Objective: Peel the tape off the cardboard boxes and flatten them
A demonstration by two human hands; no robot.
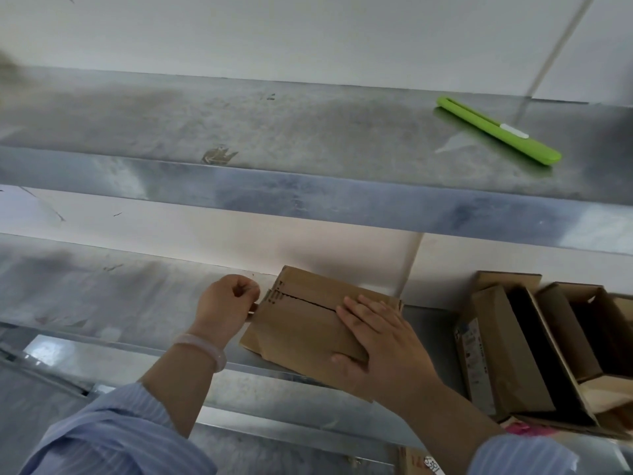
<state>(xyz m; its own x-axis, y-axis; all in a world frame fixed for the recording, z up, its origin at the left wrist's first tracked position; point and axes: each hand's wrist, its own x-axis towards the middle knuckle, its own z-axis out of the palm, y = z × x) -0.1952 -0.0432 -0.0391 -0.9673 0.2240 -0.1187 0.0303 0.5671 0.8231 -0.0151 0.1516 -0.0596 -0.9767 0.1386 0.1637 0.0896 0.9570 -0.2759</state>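
Pressing down with straight, spread fingers, the right hand (pixel 380 341) pins the small closed brown cardboard box (pixel 301 330) at the front edge of the lower steel counter (pixel 102 296), likely so it cannot slide. The left hand (pixel 229 303), fingers curled tight, pinches what looks like a tan strip of tape (pixel 254 307) at the box's left end, placed to pull away from the anchored box. A bright green plastic cutter (pixel 496 130) lies well apart on the upper steel shelf (pixel 274 125).

A stockroom or packing area: steel shelves (pixel 308 132), opened cardboard boxes (pixel 500 344), white wall (pixel 308 36).
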